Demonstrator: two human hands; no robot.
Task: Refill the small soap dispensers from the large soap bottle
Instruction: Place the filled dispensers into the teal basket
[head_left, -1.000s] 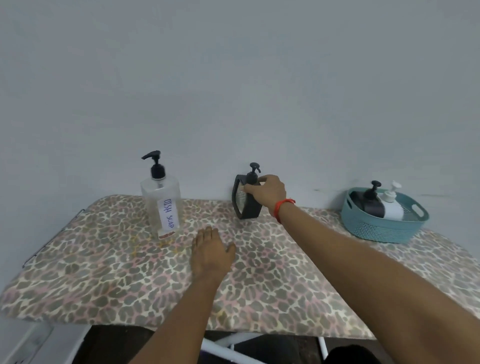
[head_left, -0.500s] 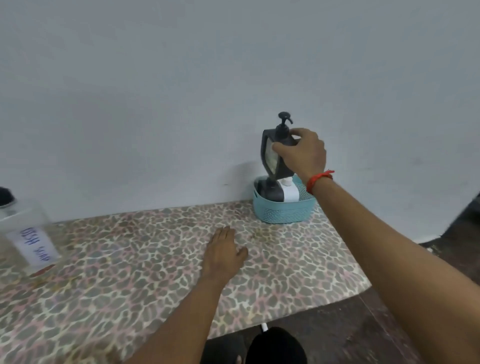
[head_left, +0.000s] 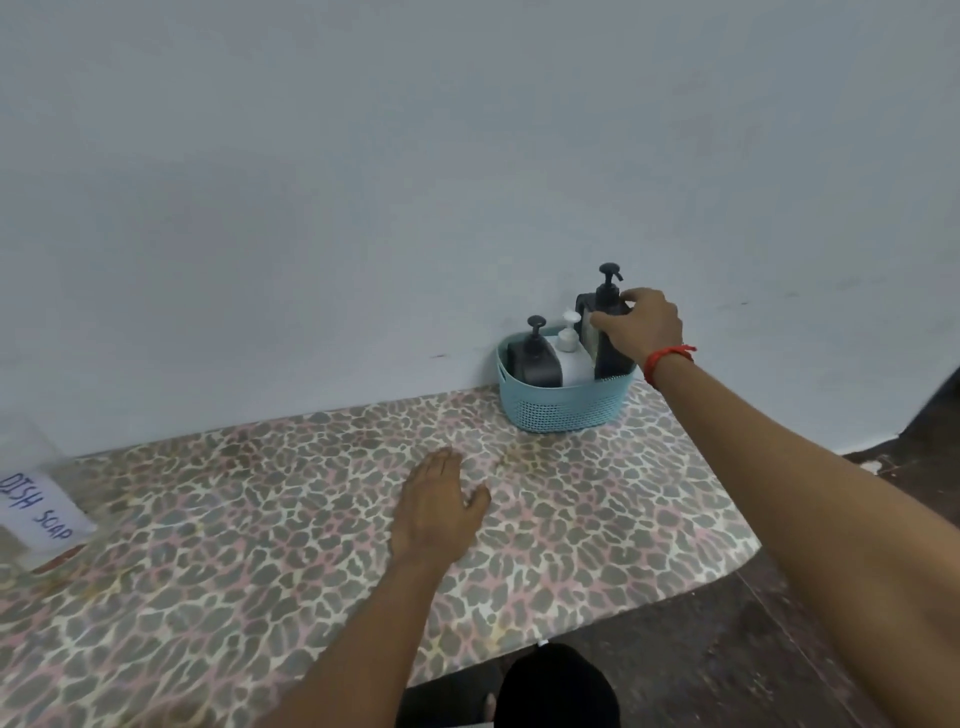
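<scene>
Holding the black dispenser (head_left: 602, 332) upright, right hand (head_left: 641, 325) clasped round its top at the basket's (head_left: 561, 410) right end beside two others (left hand (head_left: 436, 506) flat, spread on table, farther).
</scene>
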